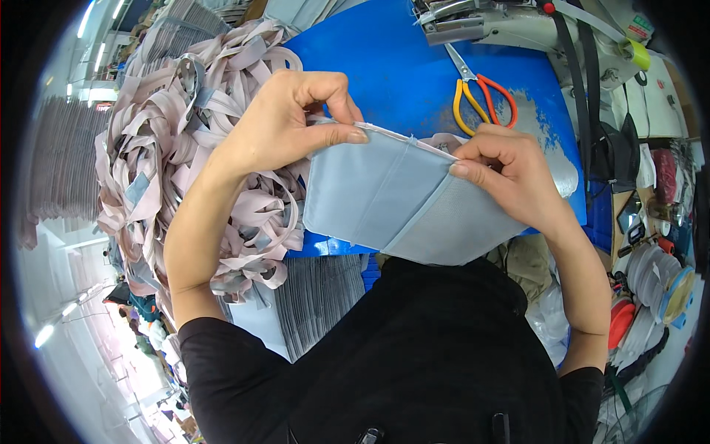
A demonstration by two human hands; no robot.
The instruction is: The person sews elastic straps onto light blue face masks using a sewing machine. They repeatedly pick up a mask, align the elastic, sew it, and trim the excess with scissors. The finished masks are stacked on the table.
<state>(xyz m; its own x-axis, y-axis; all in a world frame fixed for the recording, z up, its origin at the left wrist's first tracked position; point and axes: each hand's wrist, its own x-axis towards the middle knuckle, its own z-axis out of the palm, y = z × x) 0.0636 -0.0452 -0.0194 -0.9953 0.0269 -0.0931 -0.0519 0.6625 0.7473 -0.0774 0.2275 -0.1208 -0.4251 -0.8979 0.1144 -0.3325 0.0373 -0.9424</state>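
Note:
Between my two hands hangs a flat grey fabric panel [362,192], with a seam across it and a mesh-like section at its right. My left hand [299,122] pinches its upper edge near the left corner, thumb in front. Farther right along that edge, my right hand [514,170] pinches it between thumb and fingers. A whitish strip shows along the held edge. The panel is tilted, its lower edge close to my body. Whatever lies behind it is mostly hidden.
A worn blue tabletop [370,59] lies beneath. Scissors [473,96] with one yellow and one red handle rest beyond my right hand. A sewing machine [510,26] stands at the far right. Tangled pinkish-grey fabric strips [140,155] heap at left; stacked grey panels [318,303] sit below the table edge.

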